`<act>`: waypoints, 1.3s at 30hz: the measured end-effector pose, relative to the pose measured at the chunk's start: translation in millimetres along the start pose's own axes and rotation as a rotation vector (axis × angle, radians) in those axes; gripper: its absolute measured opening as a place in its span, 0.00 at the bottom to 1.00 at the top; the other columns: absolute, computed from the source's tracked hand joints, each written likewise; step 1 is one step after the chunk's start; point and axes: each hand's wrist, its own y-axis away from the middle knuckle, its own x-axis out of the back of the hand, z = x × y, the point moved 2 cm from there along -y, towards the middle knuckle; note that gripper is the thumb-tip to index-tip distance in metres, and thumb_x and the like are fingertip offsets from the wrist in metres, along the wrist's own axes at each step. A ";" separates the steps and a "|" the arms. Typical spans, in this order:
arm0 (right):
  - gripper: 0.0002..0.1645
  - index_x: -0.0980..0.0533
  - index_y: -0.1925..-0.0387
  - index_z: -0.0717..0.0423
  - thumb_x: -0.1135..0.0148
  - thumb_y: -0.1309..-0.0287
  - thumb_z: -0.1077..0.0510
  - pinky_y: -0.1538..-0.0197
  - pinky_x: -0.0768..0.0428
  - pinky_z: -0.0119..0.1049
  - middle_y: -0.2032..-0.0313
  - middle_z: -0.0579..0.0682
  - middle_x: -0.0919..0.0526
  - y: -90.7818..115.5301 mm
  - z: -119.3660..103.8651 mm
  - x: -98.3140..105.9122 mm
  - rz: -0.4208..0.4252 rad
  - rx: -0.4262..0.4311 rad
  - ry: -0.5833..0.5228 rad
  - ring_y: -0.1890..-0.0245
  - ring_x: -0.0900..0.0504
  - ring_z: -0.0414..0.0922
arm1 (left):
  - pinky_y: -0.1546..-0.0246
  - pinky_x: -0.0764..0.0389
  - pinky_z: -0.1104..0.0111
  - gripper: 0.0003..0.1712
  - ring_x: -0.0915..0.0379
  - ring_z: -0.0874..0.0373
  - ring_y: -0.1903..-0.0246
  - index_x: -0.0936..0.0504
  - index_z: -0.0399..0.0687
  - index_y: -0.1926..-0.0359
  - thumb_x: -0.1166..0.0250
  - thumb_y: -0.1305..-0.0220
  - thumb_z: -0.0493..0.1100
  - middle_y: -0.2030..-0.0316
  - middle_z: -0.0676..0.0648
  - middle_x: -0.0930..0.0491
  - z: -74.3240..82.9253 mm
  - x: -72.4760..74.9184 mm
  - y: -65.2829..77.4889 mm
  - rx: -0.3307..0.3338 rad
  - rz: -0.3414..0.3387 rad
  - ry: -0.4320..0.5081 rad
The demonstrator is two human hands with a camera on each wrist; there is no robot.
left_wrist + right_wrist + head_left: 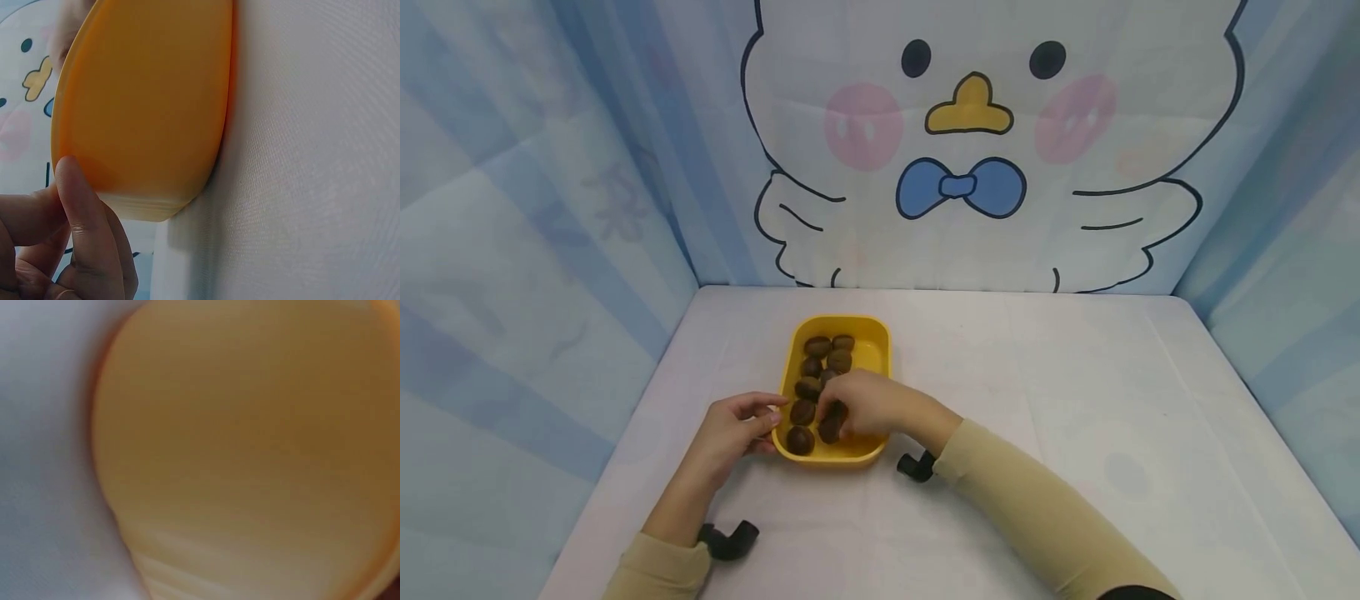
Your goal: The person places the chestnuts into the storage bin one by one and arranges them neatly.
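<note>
A yellow tray (874, 360) with rounded corners lies on the table, left of the middle. Dark brown nuts (801, 440) stand in it in two rows along its left half; their exact kind is hard to tell. My left hand (730, 433) pinches the tray's left rim between thumb and fingers, as the left wrist view also shows on the tray wall (150, 100). Reaching over the tray's right side, my right hand (867, 402) pinches a nut (831, 427) at the near end of the second row. Only the tray's outer wall (250, 444) fills the right wrist view, blurred.
A pale cloth covers the table (1037, 375). Curtains (535, 250) hang on the left and right, and a backdrop (970, 242) with a cartoon figure closes the back. Black wrist mounts (730, 542) stick out from both forearms, close above the table.
</note>
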 end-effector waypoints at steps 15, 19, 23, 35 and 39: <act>0.19 0.11 0.48 0.41 0.24 0.40 0.62 0.39 0.15 0.37 0.51 0.38 0.10 -2.4 -4.3 -4.5 0.023 0.001 0.167 0.51 0.16 0.39 | 0.71 0.10 0.68 0.20 0.20 0.58 0.74 0.16 0.34 0.36 0.33 0.27 0.34 0.66 0.48 0.19 5.3 -0.3 0.6 -0.007 0.003 -0.009; 0.19 0.11 0.49 0.41 0.26 0.39 0.63 0.41 0.15 0.36 0.52 0.38 0.10 -1.5 -3.3 -4.0 0.034 0.015 0.150 0.51 0.16 0.38 | 0.71 0.10 0.68 0.20 0.20 0.58 0.74 0.16 0.34 0.36 0.32 0.27 0.34 0.66 0.48 0.19 5.1 -0.4 0.6 -0.008 0.002 -0.004; 0.18 0.11 0.49 0.43 0.30 0.36 0.65 0.45 0.15 0.33 0.51 0.40 0.10 1.9 -2.9 -0.2 0.041 0.021 0.068 0.53 0.16 0.38 | 0.71 0.10 0.67 0.20 0.20 0.58 0.74 0.16 0.34 0.36 0.32 0.27 0.34 0.66 0.47 0.19 4.3 -1.3 0.4 -0.009 0.003 -0.005; 0.20 0.13 0.43 0.48 0.35 0.30 0.68 0.39 0.14 0.37 0.47 0.47 0.10 18.1 0.8 18.8 0.073 0.016 -0.203 0.46 0.14 0.41 | 0.69 0.09 0.66 0.18 0.19 0.56 0.72 0.14 0.38 0.39 0.33 0.26 0.35 0.63 0.44 0.18 4.2 -0.1 0.6 -0.009 -0.005 -0.088; 0.19 0.13 0.42 0.49 0.35 0.29 0.67 0.34 0.14 0.45 0.45 0.46 0.09 25.0 5.7 20.9 0.141 0.017 -0.246 0.42 0.14 0.43 | 0.68 0.09 0.64 0.17 0.18 0.54 0.71 0.13 0.40 0.39 0.31 0.26 0.37 0.61 0.43 0.16 6.4 3.8 1.8 -0.036 -0.030 -0.153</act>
